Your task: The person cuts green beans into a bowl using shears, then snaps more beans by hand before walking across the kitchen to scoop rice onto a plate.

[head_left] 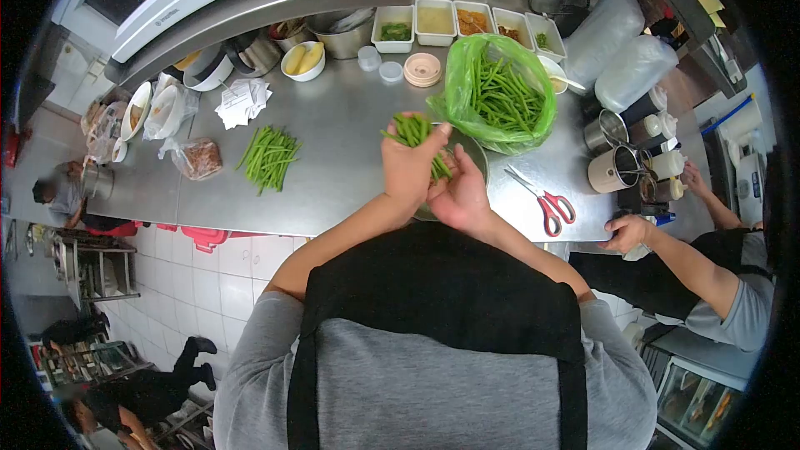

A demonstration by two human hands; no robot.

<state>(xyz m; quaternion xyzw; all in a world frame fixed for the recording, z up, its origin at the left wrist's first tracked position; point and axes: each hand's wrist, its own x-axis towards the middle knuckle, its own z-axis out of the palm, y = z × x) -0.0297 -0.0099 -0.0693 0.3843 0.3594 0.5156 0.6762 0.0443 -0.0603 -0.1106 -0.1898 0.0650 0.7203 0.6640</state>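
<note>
My left hand (407,168) is closed around a bunch of green beans (414,131), held above a metal bowl (473,150) that both hands partly hide. Just beside it, my right hand (462,193) is cupped palm up with its fingers apart, close against the lower ends of the bunch. Behind my hands, to the right, stands a green plastic bag (457,87) full of more beans. A pile of cut green beans (270,158) lies on the steel counter to the left. Red-handled scissors (546,198) rest on the counter to the right of the bowl.
White containers (435,22) of food line the back. Further left are a bowl of yellow pieces (303,61), papers (242,103) and a bag of brown food (198,158). Metal cups (612,168) and bottles stand right, near another person's hand (627,233). Other people are at left.
</note>
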